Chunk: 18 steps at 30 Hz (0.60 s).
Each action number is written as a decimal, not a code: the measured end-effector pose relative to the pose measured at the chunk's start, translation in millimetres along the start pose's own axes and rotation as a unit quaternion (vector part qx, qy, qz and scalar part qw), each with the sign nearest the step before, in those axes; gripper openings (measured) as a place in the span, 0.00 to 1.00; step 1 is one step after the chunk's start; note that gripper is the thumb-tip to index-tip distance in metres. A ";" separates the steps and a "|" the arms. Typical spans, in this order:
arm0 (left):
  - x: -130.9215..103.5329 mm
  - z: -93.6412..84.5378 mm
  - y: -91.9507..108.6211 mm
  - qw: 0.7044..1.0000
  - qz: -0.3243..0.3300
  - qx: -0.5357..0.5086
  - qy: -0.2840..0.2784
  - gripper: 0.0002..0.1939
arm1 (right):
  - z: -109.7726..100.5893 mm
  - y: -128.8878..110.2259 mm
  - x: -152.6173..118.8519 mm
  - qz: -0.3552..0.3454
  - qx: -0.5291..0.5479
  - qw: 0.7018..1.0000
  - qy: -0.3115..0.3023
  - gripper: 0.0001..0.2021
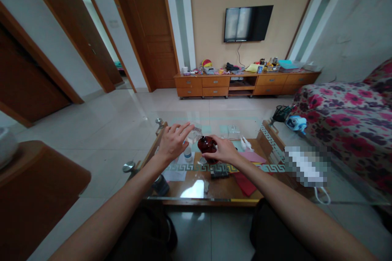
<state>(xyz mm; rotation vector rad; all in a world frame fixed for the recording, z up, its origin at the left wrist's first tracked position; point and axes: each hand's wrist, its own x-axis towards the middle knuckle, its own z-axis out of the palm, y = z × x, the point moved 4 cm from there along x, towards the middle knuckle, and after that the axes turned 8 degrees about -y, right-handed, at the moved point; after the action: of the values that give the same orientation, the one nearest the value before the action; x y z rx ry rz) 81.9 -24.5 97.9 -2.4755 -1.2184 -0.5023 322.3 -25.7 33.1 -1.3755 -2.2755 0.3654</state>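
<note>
My right hand (225, 149) is wrapped round a dark red-brown, glossy round bottle (207, 144) above the glass table. The bottle's narrow dark neck points up and to the left. To its left, my left hand (173, 142) has its fingers stretched out and apart. Beside those fingertips is a clear, see-through object (194, 132); whether the fingers touch it is unclear. Below my hands, a small clear bottle with a label (188, 155) stands near white paper (176, 173).
The glass-topped table (245, 202) shows red envelopes (246, 183), a black object (219, 172), a dark jar (161, 185) and a clear box (233, 131). A white strap-like item (306, 167), partly pixelated, lies at the right. Beyond are a flowered sofa (343, 106) and a cluttered low cabinet (214, 85).
</note>
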 end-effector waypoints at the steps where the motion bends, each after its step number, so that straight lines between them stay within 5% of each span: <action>1: 0.0 -0.3 0.2 1.000 0.001 0.001 0.000 0.40 | -0.4 -0.3 -0.2 -0.001 0.003 1.000 0.000 0.40; 18: 0.3 1.4 0.1 1.000 0.011 0.022 0.015 0.36 | 0.4 1.0 0.0 0.000 0.001 1.000 0.001 0.41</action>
<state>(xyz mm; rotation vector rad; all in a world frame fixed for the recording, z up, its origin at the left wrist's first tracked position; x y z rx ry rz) 82.3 -23.7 96.8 -2.4331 -1.1778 -0.5006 322.9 -25.3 32.3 -1.3751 -2.2720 0.3656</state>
